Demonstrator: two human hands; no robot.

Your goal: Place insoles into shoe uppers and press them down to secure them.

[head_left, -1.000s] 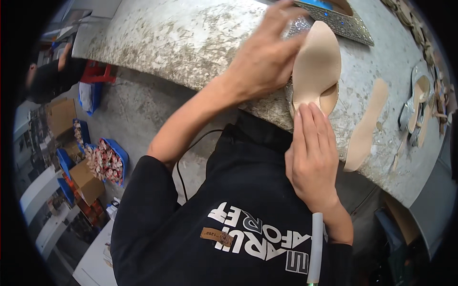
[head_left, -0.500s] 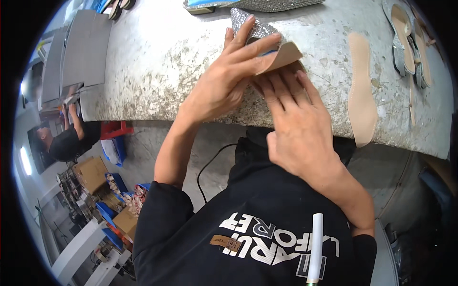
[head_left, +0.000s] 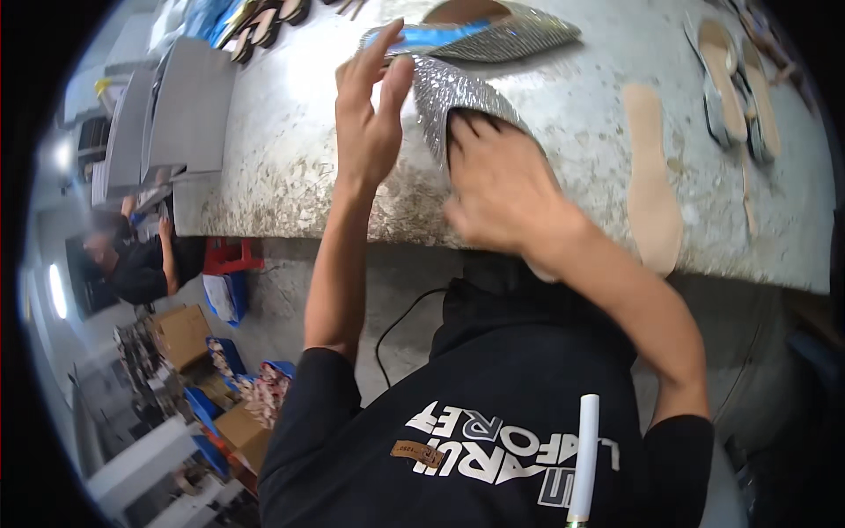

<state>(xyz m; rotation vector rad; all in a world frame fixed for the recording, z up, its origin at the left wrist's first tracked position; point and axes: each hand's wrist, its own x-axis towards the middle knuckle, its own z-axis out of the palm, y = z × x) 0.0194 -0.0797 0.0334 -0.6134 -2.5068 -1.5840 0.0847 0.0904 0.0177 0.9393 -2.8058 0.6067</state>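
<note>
A silver glitter shoe (head_left: 436, 88) lies on the worn table at the near edge, its toe pointing away. My right hand (head_left: 506, 176) reaches into its dark opening with fingers stretched forward; the fingertips are hidden inside. To the left of the toe, my left hand (head_left: 368, 114) is raised with fingers and thumb apart, holding nothing. Just behind, a second silver glitter shoe (head_left: 537, 35) rests on its side, with a bright blue strip along it. A beige insole (head_left: 654, 176) lies flat to the right of my right hand, its wide end at the table edge.
Sandals (head_left: 722, 84) lie at the far right, and more shoes (head_left: 264, 26) stand at the back left. Grey panels (head_left: 189, 106) border the table's left side. Cartons (head_left: 180, 334) and blue bins stand on the floor, where another person (head_left: 136, 264) works.
My left hand has let go of the shoe and moved left. My right hand has slid deeper into the shoe, and the tan flap that stood up from its opening no longer shows there.
</note>
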